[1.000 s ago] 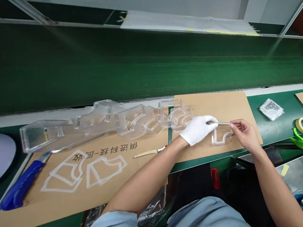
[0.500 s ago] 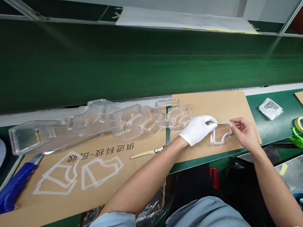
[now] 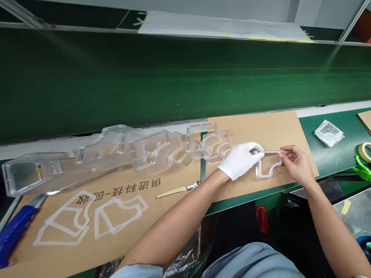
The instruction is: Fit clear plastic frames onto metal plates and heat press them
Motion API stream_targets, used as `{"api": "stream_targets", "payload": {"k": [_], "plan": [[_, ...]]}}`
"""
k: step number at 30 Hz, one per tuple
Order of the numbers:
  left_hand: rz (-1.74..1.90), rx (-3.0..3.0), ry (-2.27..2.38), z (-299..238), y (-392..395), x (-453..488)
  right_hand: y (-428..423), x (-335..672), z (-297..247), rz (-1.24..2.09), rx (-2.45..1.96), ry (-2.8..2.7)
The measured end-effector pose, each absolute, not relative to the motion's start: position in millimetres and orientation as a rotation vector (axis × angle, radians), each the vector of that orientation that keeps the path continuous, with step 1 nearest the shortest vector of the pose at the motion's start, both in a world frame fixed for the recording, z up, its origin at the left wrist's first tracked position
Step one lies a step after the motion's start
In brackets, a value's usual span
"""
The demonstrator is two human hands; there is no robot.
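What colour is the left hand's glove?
The glove is white, shown best in the head view.

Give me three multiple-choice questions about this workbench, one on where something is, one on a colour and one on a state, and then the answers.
1. Where is the clear plastic frame that the two hands grip?
A. Resting on the green belt
B. Over the tan cardboard sheet, right of the row of clear trays
C. On the floor

2. What colour is the handle of the utility knife at the left?
A. Blue
B. Yellow
C. Red

3. Which hand wears a white glove?
A. Both
B. Only the right
C. Only the left

Answers:
1. B: the frame shows against the cardboard, beyond the end of the row.
2. A: the handle is plainly blue.
3. C: the left hand is gloved, while the right hand is bare.
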State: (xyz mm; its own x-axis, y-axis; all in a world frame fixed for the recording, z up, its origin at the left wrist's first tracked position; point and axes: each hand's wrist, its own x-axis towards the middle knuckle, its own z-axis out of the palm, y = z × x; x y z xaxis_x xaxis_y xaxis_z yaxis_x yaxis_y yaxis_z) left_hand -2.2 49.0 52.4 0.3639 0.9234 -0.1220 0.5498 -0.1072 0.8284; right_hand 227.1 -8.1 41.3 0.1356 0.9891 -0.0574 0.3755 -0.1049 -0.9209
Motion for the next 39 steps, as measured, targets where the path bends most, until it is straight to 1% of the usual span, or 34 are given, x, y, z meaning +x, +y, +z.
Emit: {"api": "stream_targets", "payload": {"k": [7,10,14,16,18,23,29,36,39], "plan": [[0.558,1.805,1.34,49.6,47.9,-1.1,-14.5,233.5,32.2,1.047,-1.606,-1.332],[0.631,1.903,1.365,49.9,44.3,-2.9,-18.8,234.2,30.6,1.064,-1.621,-1.346],[0.733,2.247,1.247,56.7,30.0,-5.3,-29.7,229.1,40.7,0.863,-1.617,-1.447],[0.689,2.4,1.16,59.5,20.0,-3.8,-36.1,225.2,48.0,0.793,-1.578,-1.566],[0.615,2.486,1.11,59.7,10.7,-0.1,-40.9,221.6,52.4,0.8,-1.545,-1.685],[0.564,2.536,1.118,54.1,-1.1,10.0,-42.1,217.2,48.6,0.771,-1.547,-1.847],[0.436,2.591,1.108,59.6,-2.8,12.1,-39.9,217.1,47.6,0.586,-1.551,-2.005],[0.408,2.641,1.128,57.6,-6.0,12.8,-39.3,214.0,44.4,0.236,-1.52,-2.269],[0.399,2.648,1.127,56.3,-6.3,12.4,-38.7,214.2,40.3,0.23,-1.53,-2.269]]}}
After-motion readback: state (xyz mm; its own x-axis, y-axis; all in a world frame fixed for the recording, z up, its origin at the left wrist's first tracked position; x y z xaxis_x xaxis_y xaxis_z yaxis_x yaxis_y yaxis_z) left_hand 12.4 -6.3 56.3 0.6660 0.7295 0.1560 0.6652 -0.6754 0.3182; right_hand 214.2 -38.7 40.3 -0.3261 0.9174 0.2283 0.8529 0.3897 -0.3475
